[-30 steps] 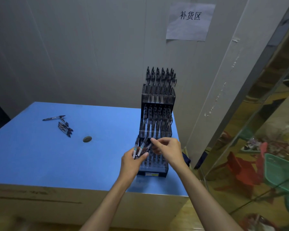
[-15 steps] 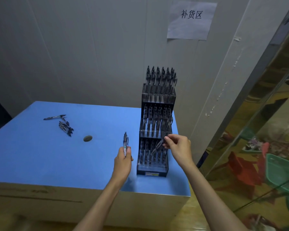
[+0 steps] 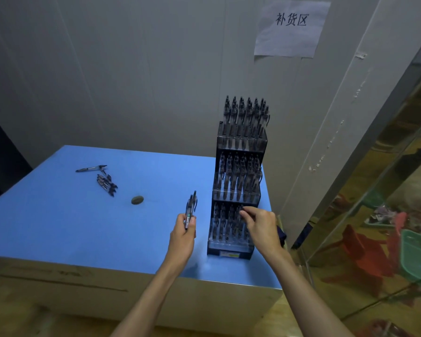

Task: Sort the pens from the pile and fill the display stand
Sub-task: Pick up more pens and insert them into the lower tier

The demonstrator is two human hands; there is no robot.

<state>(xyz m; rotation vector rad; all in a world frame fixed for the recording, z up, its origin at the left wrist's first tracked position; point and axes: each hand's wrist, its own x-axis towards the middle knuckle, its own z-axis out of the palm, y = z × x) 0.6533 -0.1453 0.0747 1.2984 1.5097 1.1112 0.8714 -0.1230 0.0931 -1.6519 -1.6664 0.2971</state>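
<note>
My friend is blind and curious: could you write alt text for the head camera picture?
A person's right hand reaches into the bottom tier of a three-tier display stand full of dark pens, while the left hand holds a few pens upright beside it. More loose pens lie on the blue table.

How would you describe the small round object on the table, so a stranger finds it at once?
On the blue table, look between the loose pens and the display stand. The small dark disc lies there alone, flat and round, unlike the long pens.

A blue table [image 3: 58,227] carries a tiered display stand [image 3: 238,195], loose pens [image 3: 105,182] and a small grey disc [image 3: 137,200].
</note>
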